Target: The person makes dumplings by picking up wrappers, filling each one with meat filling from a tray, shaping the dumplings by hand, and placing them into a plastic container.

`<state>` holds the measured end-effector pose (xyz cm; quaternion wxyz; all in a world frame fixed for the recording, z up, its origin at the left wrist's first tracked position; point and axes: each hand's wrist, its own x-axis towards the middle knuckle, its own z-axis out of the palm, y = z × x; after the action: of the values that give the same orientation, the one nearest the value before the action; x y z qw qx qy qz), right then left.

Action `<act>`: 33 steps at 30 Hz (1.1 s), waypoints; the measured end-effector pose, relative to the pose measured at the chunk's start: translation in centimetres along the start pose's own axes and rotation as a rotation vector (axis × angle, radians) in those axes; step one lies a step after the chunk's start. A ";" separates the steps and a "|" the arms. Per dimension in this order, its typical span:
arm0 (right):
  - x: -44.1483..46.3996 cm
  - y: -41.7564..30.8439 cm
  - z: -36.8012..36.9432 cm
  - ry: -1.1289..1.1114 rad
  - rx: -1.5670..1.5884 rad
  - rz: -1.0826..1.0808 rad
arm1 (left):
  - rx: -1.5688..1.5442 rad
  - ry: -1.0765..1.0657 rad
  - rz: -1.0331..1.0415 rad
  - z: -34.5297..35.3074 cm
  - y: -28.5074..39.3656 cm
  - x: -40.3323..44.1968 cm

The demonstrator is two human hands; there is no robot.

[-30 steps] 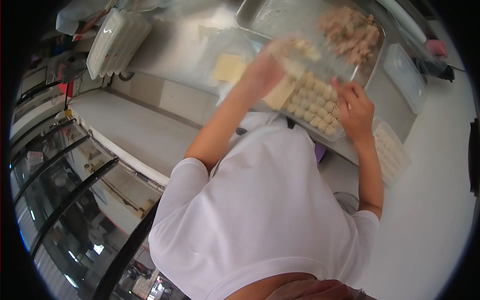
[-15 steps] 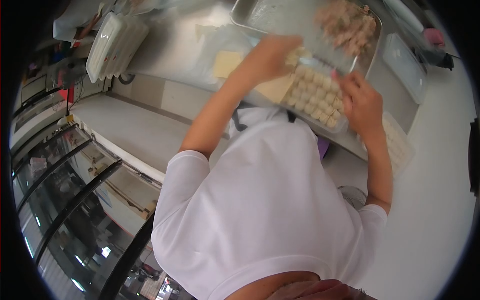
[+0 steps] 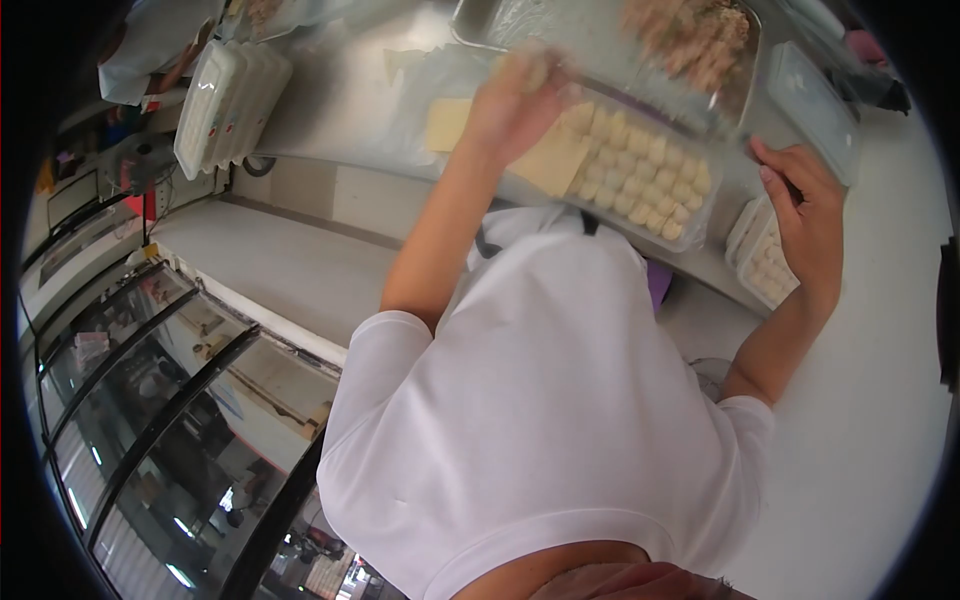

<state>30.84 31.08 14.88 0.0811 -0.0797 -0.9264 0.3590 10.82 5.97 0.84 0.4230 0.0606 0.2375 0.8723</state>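
My left hand (image 3: 515, 105) is lifted over the work surface, its fingers blurred and curled around a pale yellow dumpling wrapper (image 3: 535, 74). Beneath and beside it lie square yellow wrapper sheets (image 3: 553, 163) and another stack (image 3: 447, 124). A clear plastic box holds rows of small round dumplings (image 3: 640, 172) between my hands. My right hand (image 3: 803, 205) is closed around the dark handle of a thin tool (image 3: 793, 190), whose far end is blurred near the metal tray (image 3: 478, 38). Minced filling (image 3: 690, 42) is heaped in that tray.
To the right stands another box of dumplings (image 3: 768, 258), partly behind my right wrist. A clear lid (image 3: 815, 110) lies beyond it. Stacked white trays (image 3: 225, 105) stand at the left, near another person's arm (image 3: 183, 68). Plastic film (image 3: 425, 100) lies behind the wrappers.
My right hand has moved right, away from the dumpling box, uncovering more dumplings and the second box. My left hand has shifted slightly left and turned, its palm side now showing.
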 end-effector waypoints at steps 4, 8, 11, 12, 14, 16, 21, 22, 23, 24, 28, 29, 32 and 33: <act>-1.0 1.3 1.4 -0.007 0.079 0.068 | -0.291 -0.023 0.085 -0.9 0.8 0.9; -2.2 2.3 2.3 0.026 0.132 0.146 | -0.147 0.147 0.142 -2.0 2.6 1.4; -3.1 3.2 2.8 0.060 0.112 0.167 | 0.047 0.223 0.149 -3.0 3.2 1.8; -3.3 3.4 2.9 0.063 0.114 0.176 | 0.049 0.223 0.140 -2.3 3.1 1.4; -3.7 3.7 3.0 0.071 0.110 0.248 | 0.622 0.405 0.182 -0.6 2.7 0.4; -4.0 3.9 3.1 0.080 0.136 0.275 | 0.797 0.376 0.083 -1.6 1.7 0.4; -4.2 4.0 4.1 0.133 0.193 0.297 | 1.090 0.262 -0.072 -3.3 -0.8 -0.2; -4.3 4.2 4.3 0.126 0.207 0.306 | 1.089 0.262 -0.073 -4.0 -1.3 -0.3; -4.4 4.4 4.4 0.118 0.221 0.314 | 1.431 0.221 0.133 -4.0 -1.6 -0.5; -4.5 4.4 4.6 0.118 0.221 0.315 | 1.763 0.169 0.355 -4.1 -1.8 -0.5; -4.7 4.5 5.2 0.100 0.230 0.349 | 1.947 0.130 0.351 -2.6 -1.6 -0.9; -4.7 4.5 5.3 0.101 0.238 0.351 | 1.968 0.133 0.336 -2.4 -1.7 -0.9; -4.9 4.8 5.8 0.114 0.262 0.348 | 2.061 0.033 0.266 -3.3 -1.6 -0.4; -4.9 4.8 5.9 0.114 0.262 0.348 | 2.129 -0.069 0.210 -3.7 -1.5 -0.3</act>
<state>34.87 29.75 6.89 0.0797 -0.2473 -0.8381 0.4796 10.88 5.20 -3.08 0.0818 0.4435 0.8579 0.2461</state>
